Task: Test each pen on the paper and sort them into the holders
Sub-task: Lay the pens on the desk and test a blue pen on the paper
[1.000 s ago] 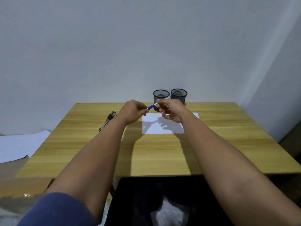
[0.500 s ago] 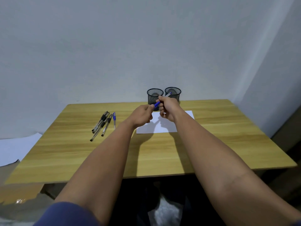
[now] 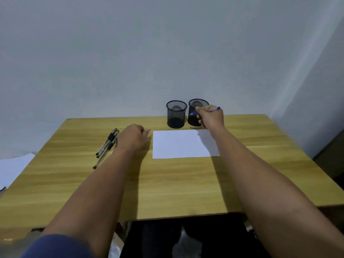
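**Soft even light, wide-angle warp**

Dimmish, flat indoor light w/ bluish cast. Soft arm shadows fall on the table (image 3: 176,187) & paper (image 3: 178,144). Right hand (image 3: 211,118) slightly motion-blurred. Table edges bow & forearms stretch twd the frame edges. No glare.

Both hands (image 3: 133,136) (image 3: 211,117) curled — arms outstretched

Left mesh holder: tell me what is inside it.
The left mesh holder shows no pens above its rim; through the mesh only a dark bottom shows. Anything small lying flat there cannot be made out.
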Available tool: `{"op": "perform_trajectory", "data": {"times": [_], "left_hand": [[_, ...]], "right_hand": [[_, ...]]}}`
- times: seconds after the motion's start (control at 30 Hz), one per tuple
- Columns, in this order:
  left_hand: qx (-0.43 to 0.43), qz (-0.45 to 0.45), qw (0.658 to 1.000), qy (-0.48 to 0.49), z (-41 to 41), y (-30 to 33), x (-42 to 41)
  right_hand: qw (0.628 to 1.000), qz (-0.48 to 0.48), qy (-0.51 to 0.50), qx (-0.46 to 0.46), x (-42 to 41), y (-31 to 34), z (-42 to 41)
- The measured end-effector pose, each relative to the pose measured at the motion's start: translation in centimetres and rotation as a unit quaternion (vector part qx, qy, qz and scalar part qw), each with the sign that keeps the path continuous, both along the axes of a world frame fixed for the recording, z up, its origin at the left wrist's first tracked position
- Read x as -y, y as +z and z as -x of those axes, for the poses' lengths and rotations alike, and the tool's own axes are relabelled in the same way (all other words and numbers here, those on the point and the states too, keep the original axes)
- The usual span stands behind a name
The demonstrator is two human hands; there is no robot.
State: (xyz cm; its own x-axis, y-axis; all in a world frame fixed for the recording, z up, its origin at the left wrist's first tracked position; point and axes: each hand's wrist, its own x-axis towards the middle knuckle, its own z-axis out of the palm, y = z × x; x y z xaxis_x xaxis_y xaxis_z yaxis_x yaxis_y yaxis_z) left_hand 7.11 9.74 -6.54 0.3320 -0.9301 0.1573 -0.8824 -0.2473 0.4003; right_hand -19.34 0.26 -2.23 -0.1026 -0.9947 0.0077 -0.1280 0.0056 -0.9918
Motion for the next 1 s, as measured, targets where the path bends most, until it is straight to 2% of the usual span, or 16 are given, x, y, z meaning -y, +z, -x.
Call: {"op": "perform_trajectory", "data": {"times": [0.1, 0.17, 0.33, 0.4, 0.5, 0.57, 0.67, 0.9, 1.0], "left_hand": [[0.073, 0.02, 0.997, 0.009, 0.4, -0.9, 1.3], [0.115, 0.011, 0.993, 0.015, 0.6, -1.5, 2.0], [0.162, -0.031, 0.986, 0.027, 0.9, -2.8, 2.7], [0.165, -0.018, 0.986, 0.031, 1.1, -3.1, 2.4], [0.139, 0.027, 0.99, -0.012, 1.7, -3.4, 1.7], [0.136, 0.031, 0.987, -0.078, 2.2, -3.5, 1.2], [0.158, 0.008, 0.976, -0.148, 2.8, -4.0, 0.1], [0.174, 0.025, 0.965, -0.196, 3.4, -5.2, -2.1], [0.16, 0.003, 0.965, -0.206, 3.9, -5.4, -3.0]], "right_hand": [[0.995, 0.084, 0.015, -0.048, -0.4, -3.1, -1.0], [0.979, 0.138, 0.027, -0.145, -0.9, -4.6, -1.5], [0.904, 0.222, 0.097, -0.352, -2.2, -7.0, -2.3], [0.882, 0.236, 0.101, -0.395, -2.5, -7.6, -2.8], [0.867, 0.184, 0.138, -0.442, -2.9, -8.7, -3.1], [0.863, 0.145, 0.165, -0.456, -3.1, -9.5, -2.9], [0.868, 0.137, 0.18, -0.442, -3.5, -10.2, -2.2], [0.873, 0.137, 0.196, -0.426, -4.9, -10.7, 1.0], [0.874, 0.139, 0.198, -0.422, -5.8, -10.6, 2.6]]}}
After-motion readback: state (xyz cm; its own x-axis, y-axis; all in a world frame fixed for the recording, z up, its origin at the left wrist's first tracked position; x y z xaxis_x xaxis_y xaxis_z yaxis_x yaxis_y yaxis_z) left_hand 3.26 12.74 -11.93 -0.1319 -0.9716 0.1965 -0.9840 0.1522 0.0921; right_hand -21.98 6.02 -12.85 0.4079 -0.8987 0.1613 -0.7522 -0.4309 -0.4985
